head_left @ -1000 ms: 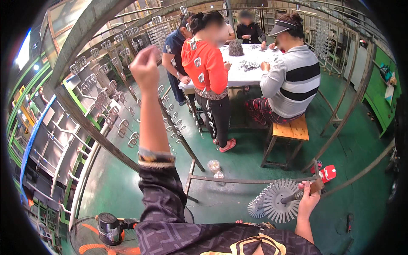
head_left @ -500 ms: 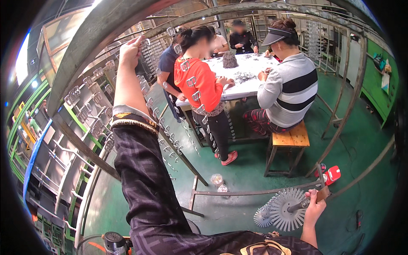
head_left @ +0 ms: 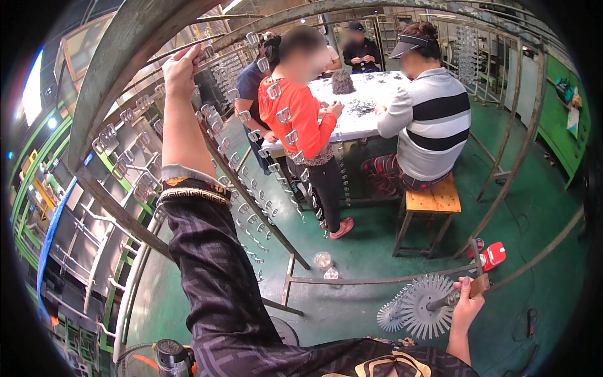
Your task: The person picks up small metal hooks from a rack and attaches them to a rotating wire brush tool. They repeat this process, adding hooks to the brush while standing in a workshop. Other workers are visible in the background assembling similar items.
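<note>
My left arm reaches up to the rack's upper bar [head_left: 141, 78]. My left hand [head_left: 181, 68] is closed there with fingertips pinched together; what lies between them is hidden. Around it hang strings of shiny metal, buckle-like loops [head_left: 274, 91], some below the wrist and others to the right. Low on the right, my right hand [head_left: 466, 309] is closed round a dark shaft [head_left: 443, 301] with a brown block [head_left: 480, 284] at its upper end. Two grey slotted metal discs [head_left: 419, 319], with fins like spokes, sit along that shaft.
Curved rack bars [head_left: 377, 278] surround me. Beyond, people work at a white table [head_left: 370, 129] with a dark heap [head_left: 342, 81] on it. One sits on a wooden stool [head_left: 433, 198]. A red container [head_left: 495, 254], clear cups [head_left: 323, 260] and a fan [head_left: 141, 361] stand nearby.
My left hand has moved a little left, still closed by the upper bar. The hanging strings have shifted. My right hand keeps its hold. The person in orange has raised their hands.
</note>
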Motion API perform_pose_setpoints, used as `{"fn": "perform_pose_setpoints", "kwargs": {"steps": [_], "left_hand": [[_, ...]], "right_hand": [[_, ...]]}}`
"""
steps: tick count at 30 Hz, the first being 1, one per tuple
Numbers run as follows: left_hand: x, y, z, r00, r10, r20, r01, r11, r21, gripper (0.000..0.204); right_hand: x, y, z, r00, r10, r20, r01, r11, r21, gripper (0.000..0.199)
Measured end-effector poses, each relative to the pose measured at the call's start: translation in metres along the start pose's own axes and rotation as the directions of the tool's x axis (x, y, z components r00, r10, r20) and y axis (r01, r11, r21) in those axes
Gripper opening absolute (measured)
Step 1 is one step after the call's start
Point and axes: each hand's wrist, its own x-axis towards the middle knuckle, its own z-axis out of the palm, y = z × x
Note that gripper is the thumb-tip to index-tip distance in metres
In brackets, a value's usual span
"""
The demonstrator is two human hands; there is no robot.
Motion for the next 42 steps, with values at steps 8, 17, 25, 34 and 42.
{"fn": "perform_pose_setpoints", "kwargs": {"steps": [8,17,25,34,42], "left_hand": [[-0.018,-0.003,-0.032,0.991,0.13,-0.014,-0.129,0.989,0.074,0.026],[-0.147,0.01,-0.021,0.993,0.115,-0.012,-0.111,0.976,0.185,0.021],[-0.235,-0.017,-0.038,0.979,0.084,0.183,-0.078,0.996,-0.04,0.019],[-0.366,-0.007,-0.022,0.948,0.017,0.317,-0.012,1.0,-0.018,0.007],[-0.487,-0.039,0.011,0.844,-0.153,0.515,0.233,0.968,-0.095,0.01]], "right_hand": [[0.004,0.001,0.002,0.999,0.026,0.022,-0.027,0.999,0.017,0.021],[0.004,-0.003,0.002,0.999,-0.011,0.042,0.01,1.0,0.009,0.025],[0.0,0.001,0.005,0.996,-0.033,0.088,0.029,0.998,0.054,0.025],[-0.004,-0.005,0.002,0.989,-0.04,0.142,0.035,0.999,0.039,0.029],[-0.008,-0.003,-0.002,0.989,-0.025,0.143,0.018,0.999,0.05,0.027]]}}
